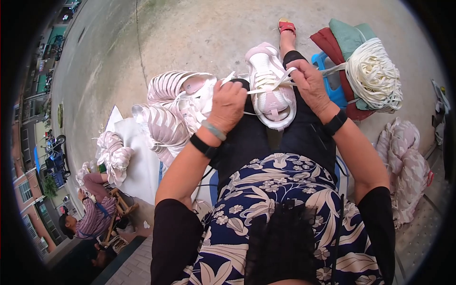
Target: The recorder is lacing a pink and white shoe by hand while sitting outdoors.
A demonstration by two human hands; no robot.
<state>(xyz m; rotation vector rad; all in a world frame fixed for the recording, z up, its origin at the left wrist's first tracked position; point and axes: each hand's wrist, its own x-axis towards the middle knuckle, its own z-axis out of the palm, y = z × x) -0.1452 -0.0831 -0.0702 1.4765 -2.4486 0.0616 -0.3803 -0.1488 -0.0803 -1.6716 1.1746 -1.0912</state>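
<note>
A white and pale pink sneaker (271, 98) lies across my lap between my hands, its heel opening toward me and its toe pointing away. White shoelace (270, 89) runs through its upper eyelets and crosses over the tongue. My left hand (228, 102) is closed, gripping one lace end to the left of the sneaker. On the other side, my right hand (309, 84) pinches the other lace end just above the eyelets, between thumb and forefinger. The lace is drawn out sideways between both hands. Neither hand covers the tongue.
Nested pink and white shoe uppers (166, 126) are heaped by my left arm. A blue stool (335, 85) at right carries folded red and green cloth (343, 40) and a large white lace bundle (374, 73). More bundled uppers (401, 166) lie behind. A person (97, 213) sits far left.
</note>
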